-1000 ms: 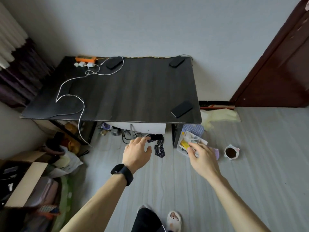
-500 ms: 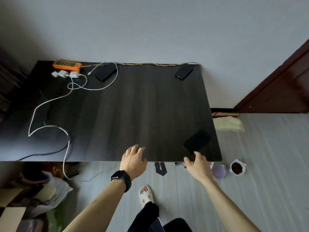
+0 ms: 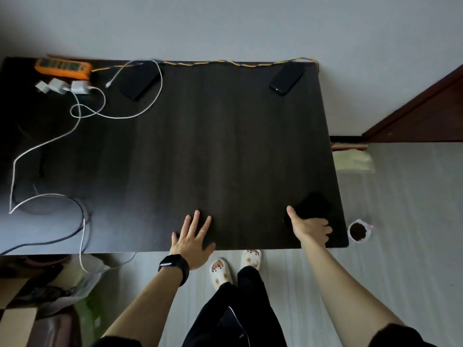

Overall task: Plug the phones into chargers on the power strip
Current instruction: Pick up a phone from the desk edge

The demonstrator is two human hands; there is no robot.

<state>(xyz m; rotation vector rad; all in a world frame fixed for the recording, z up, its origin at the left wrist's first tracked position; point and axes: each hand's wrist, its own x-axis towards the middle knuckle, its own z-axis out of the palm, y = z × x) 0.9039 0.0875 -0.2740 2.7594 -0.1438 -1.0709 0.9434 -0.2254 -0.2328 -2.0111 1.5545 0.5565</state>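
Note:
On the dark table (image 3: 213, 146), an orange power strip (image 3: 62, 68) lies at the far left corner. Three white chargers (image 3: 62, 86) lie loose in front of it, their white cables (image 3: 112, 116) looping over the left side. One black phone (image 3: 139, 82) rests to the right of the chargers and a second black phone (image 3: 288, 77) at the far right corner. A third black phone (image 3: 313, 205) lies at the near right corner; my right hand (image 3: 310, 227) closes around its near end, thumb along its left side. My left hand (image 3: 193, 236) rests flat and spread on the near edge.
A yellow twisted cord (image 3: 225, 63) runs along the table's far edge by the wall. A brown door (image 3: 426, 108) stands at the right. On the floor sit a small cup (image 3: 359, 231) by the table's near right corner and boxes and bags (image 3: 37, 296) at the lower left.
I have stepped up to the table, which now fills the view. My right hand went from below the table edge onto the near right phone; my left hand landed flat on the near edge.

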